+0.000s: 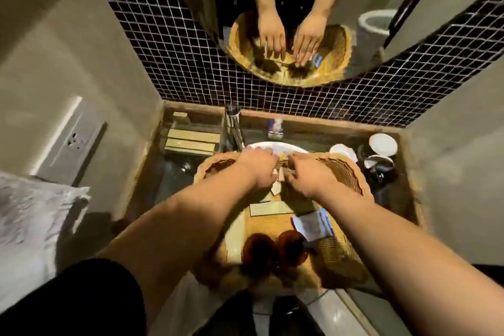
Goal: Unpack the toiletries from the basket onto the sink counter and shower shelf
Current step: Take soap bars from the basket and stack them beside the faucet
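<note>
A wide wicker basket (343, 172) rests over the white sink basin (275, 146). Both my hands reach into its far half. My left hand (259, 169) curls its fingers on a small beige box (278, 182). My right hand (308, 177) is just to the right of that box, fingers spread down onto the contents; the mirror reflection shows them extended. Nearer me in the basket lie flat pale boxes (270, 209), a blue and white packet (312, 225) and two amber bottles (275, 251).
On the dark counter (174, 172), beige boxes (192, 139) lie at the left, a chrome tap (231, 128) stands behind the basin, and cups with white lids (381, 144) sit at the right. Black mosaic tile and a round mirror (289, 16) rise behind. Walls close in on both sides.
</note>
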